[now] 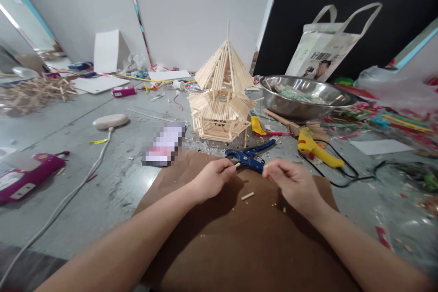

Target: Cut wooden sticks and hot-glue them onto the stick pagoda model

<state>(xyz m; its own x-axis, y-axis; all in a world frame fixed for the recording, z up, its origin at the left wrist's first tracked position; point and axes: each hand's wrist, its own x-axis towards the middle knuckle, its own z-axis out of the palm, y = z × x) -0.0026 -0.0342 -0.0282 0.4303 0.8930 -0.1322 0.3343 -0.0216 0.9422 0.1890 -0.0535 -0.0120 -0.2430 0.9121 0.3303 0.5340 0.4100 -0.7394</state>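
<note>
Though near blue cutters [252, 161], left hand [212, 180] tight on stick [237, 164], right hand's [290, 183] grip unclear, wooden tower [222, 110] beyond.

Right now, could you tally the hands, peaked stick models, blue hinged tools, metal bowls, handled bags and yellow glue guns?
Hands: 2, left hand and right hand
Peaked stick model: 1
Blue hinged tool: 1
Metal bowl: 1
Handled bag: 1
Yellow glue gun: 1
Total: 7

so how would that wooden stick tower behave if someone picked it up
The stick tower is probably light for its size, since gaps show between its thin sticks. It looks fragile: the spire is a slim stick that could snap if knocked. It seems unlikely to tip easily, as its lower tiers spread wide.
</note>
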